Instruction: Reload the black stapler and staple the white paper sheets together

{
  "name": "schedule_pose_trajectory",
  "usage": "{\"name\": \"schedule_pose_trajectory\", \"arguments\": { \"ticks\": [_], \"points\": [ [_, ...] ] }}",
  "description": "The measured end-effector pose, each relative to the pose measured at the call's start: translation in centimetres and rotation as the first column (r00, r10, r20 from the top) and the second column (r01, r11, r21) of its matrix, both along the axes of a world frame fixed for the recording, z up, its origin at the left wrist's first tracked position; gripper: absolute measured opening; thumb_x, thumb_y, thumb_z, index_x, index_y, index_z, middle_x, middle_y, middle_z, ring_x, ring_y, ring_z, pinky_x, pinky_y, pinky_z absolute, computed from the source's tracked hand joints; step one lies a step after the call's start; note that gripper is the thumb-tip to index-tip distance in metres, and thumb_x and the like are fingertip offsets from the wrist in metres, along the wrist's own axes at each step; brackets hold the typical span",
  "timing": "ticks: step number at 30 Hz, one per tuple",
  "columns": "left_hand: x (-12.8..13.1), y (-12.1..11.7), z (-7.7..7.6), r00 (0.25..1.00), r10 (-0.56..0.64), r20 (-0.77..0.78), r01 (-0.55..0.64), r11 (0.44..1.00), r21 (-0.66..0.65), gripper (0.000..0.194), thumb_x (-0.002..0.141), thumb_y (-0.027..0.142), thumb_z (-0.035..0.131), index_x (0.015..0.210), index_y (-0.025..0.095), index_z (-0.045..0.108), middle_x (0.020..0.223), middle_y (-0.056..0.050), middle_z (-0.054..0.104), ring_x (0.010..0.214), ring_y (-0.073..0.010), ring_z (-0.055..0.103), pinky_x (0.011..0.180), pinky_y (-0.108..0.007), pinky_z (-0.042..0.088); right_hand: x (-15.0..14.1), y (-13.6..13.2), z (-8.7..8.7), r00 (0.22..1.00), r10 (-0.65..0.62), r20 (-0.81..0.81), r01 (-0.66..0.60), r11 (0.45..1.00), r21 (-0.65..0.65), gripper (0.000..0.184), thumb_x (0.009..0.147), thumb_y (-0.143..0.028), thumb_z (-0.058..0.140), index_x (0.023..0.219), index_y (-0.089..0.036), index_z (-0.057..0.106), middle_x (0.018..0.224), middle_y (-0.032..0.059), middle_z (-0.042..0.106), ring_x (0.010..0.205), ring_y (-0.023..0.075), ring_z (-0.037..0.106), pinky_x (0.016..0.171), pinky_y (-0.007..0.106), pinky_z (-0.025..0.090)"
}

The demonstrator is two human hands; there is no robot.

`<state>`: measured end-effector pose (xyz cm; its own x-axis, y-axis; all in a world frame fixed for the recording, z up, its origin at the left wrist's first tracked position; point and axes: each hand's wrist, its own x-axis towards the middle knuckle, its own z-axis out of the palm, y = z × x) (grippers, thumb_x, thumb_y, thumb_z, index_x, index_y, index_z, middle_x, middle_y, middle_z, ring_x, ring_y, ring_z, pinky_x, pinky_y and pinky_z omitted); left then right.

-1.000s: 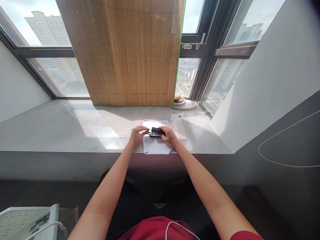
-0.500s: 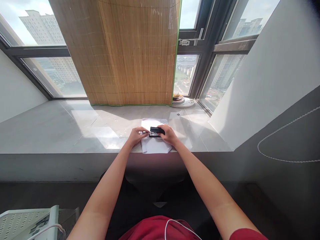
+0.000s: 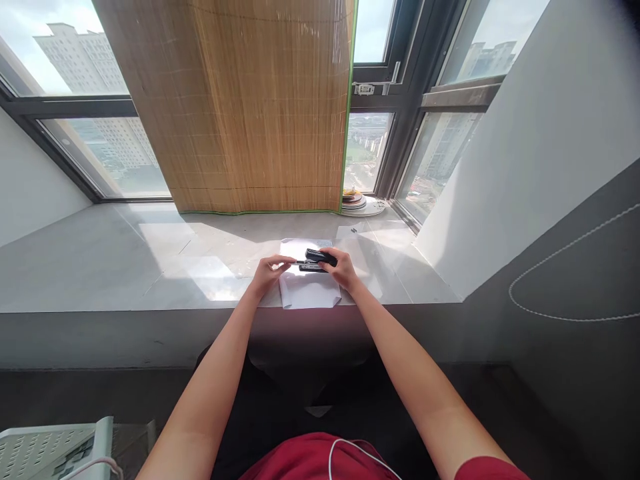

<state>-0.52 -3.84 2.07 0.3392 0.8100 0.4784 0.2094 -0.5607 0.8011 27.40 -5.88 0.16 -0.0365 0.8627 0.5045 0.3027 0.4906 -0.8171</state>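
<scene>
And there's the black stapler [image 3: 321, 256], over the white paper [image 3: 310, 293] on the windowsill [image 3: 125, 267], its arms parted toward nine o'clock. The right hand [image 3: 343, 269], at three o'clock from it, is clamped round its back end; the left hand [image 3: 269, 274], out at nine, has thumb and fingers pinched on what looks like a slim dark piece [image 3: 300, 262], too small to identify. Risky spot! A slipping right grip could nip those left fingers, and a crooked left pinch could jam or drop that piece.
</scene>
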Motion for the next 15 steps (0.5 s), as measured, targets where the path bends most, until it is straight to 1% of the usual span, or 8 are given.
{"name": "schedule_pose_trajectory", "arguments": {
  "ticks": [4,6,8,10,11,13,15],
  "points": [
    [-0.13,-0.62,0.48,0.993,-0.119,-0.001,0.119,0.992,-0.046,0.036,0.1,0.055,0.074,0.112,0.025,0.089,0.12,-0.012,0.085,0.109,-0.0307,0.079,0.096,-0.046,0.061,0.26,-0.46,0.36,0.997,0.051,-0.058,-0.05,0.999,0.009,0.037,0.082,-0.035,0.081,0.116,-0.02,0.083,0.114,0.0103,0.081,0.107,0.0297,0.074,0.104,0.05,0.059],
    [-0.16,-0.8,0.6,0.986,-0.164,-0.009,0.163,0.984,-0.073,0.042,0.103,0.058,0.07,0.12,0.024,0.087,0.125,-0.013,0.084,0.111,-0.0309,0.079,0.099,-0.047,0.061,0.36,-0.65,0.49,0.996,0.064,-0.068,-0.063,0.998,0.028,0.037,0.082,-0.035,0.082,0.116,-0.02,0.083,0.114,0.0105,0.081,0.107,0.0295,0.074,0.105,0.051,0.058],
    [-0.21,-0.87,0.64,0.982,-0.19,-0.013,0.188,0.979,-0.083,0.046,0.104,0.059,0.068,0.132,0.025,0.083,0.132,-0.014,0.081,0.121,-0.0323,0.076,0.106,-0.048,0.058,0.39,-0.81,0.61,0.995,0.071,-0.069,-0.069,0.997,0.042,0.036,0.082,-0.035,0.082,0.115,-0.021,0.084,0.114,0.0104,0.081,0.108,0.0294,0.074,0.105,0.05,0.058],
    [-0.31,-0.83,0.64,0.98,-0.195,-0.036,0.193,0.98,-0.042,0.05,0.103,0.058,0.071,0.141,0.027,0.078,0.141,-0.014,0.078,0.135,-0.0338,0.069,0.112,-0.05,0.055,0.33,-0.92,0.72,0.994,0.095,-0.056,-0.093,0.994,0.049,0.035,0.082,-0.035,0.082,0.114,-0.022,0.085,0.113,0.0096,0.081,0.108,0.0297,0.073,0.104,0.05,0.059],
    [-0.37,-0.78,0.63,0.98,-0.191,-0.052,0.191,0.981,-0.008,0.051,0.101,0.057,0.075,0.143,0.028,0.077,0.144,-0.014,0.076,0.139,-0.0342,0.066,0.113,-0.05,0.053,0.28,-0.96,0.77,0.992,0.119,-0.041,-0.116,0.992,0.051,0.034,0.082,-0.036,0.082,0.113,-0.023,0.085,0.111,0.0091,0.082,0.107,0.0298,0.073,0.103,0.05,0.059],
    [-0.47,-0.66,0.59,0.982,-0.17,-0.083,0.175,0.983,0.057,0.055,0.095,0.058,0.083,0.142,0.03,0.077,0.147,-0.014,0.074,0.137,-0.0338,0.065,0.11,-0.048,0.053,0.18,-1.03,0.85,0.985,0.172,-0.005,-0.171,0.984,0.053,0.032,0.082,-0.038,0.083,0.111,-0.025,0.086,0.108,0.0079,0.082,0.106,0.0299,0.073,0.101,0.05,0.059],
    [-0.54,-0.51,0.52,0.985,-0.147,-0.085,0.154,0.984,0.089,0.058,0.09,0.059,0.087,0.14,0.03,0.078,0.144,-0.015,0.074,0.126,-0.0317,0.068,0.102,-0.045,0.055,0.11,-1.07,0.89,0.978,0.206,0.02,-0.207,0.976,0.06,0.031,0.083,-0.039,0.084,0.11,-0.026,0.087,0.106,0.0072,0.083,0.105,0.0303,0.072,0.101,0.051,0.059]
  ]
}}
